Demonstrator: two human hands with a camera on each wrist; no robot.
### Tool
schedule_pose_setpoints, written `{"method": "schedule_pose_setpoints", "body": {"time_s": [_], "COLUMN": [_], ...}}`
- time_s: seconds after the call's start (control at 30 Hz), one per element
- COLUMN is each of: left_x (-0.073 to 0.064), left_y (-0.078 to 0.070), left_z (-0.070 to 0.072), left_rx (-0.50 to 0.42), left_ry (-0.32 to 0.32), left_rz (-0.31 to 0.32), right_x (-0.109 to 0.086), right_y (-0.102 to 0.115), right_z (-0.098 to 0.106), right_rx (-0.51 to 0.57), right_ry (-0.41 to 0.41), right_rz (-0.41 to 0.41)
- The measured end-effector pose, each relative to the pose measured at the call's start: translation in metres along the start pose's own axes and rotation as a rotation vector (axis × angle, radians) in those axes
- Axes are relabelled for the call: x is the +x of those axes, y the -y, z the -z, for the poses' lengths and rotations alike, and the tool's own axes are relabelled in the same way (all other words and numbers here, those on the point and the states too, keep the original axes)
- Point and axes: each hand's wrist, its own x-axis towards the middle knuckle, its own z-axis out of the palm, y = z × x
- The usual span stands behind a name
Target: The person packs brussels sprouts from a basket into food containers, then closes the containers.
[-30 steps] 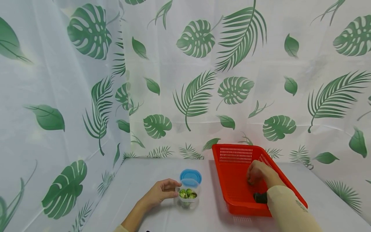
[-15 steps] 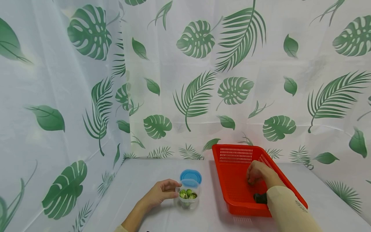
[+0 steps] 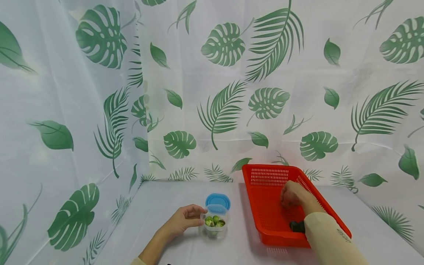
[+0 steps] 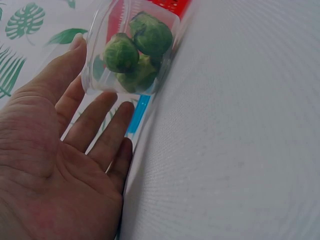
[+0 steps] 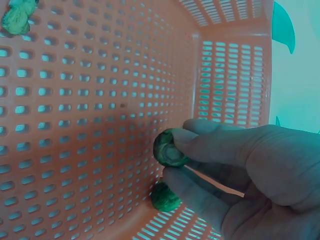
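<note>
In the head view my left hand point(image 3: 183, 221) is at the left side of a small clear plastic container point(image 3: 214, 228) with several Brussels sprouts point(image 3: 216, 221) in it. The left wrist view shows the thumb and fairly straight fingers point(image 4: 92, 125) spread beside the container's rim, touching or nearly touching it. My right hand point(image 3: 294, 197) is down inside a red plastic basket point(image 3: 256, 206). Up close in the right wrist view, its thumb and fingers pinch one Brussels sprout point(image 5: 169, 149). A second sprout point(image 5: 164, 197) lies just below it against the basket, and another green piece point(image 5: 19, 17) sits farther off.
Behind the container lies a blue lid point(image 3: 218, 200) on the white table point(image 3: 172, 195). The black wrist device point(image 3: 297, 226) on my right wrist is near the basket's front wall. Leaf-printed curtains point(image 3: 228, 110) stand at the back and left.
My right hand has shifted slightly up and left within the basket. The left hand, the container and the lid stay as they were.
</note>
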Motion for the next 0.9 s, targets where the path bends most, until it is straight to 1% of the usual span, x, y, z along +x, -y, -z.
{"method": "schedule_pose_setpoints", "body": {"time_s": [0.13, 0.4, 0.7, 0.9], "left_x": [0.000, 0.001, 0.001, 0.001], "left_y": [0.000, -0.001, 0.000, -0.001], "left_z": [0.001, 0.001, 0.001, 0.000], "left_rx": [-0.004, -0.006, -0.005, -0.007], "left_ry": [0.003, 0.003, -0.003, -0.007], "left_rz": [0.001, 0.010, 0.016, 0.026], "right_x": [0.001, 0.006, 0.003, 0.003], "right_y": [0.002, 0.006, 0.012, 0.020], "right_z": [0.000, 0.001, 0.002, 0.003], "right_rx": [-0.006, -0.046, -0.019, 0.040], "right_ry": [-0.032, -0.121, -0.191, -0.261], "right_rz": [0.018, 0.072, 0.151, 0.186]}}
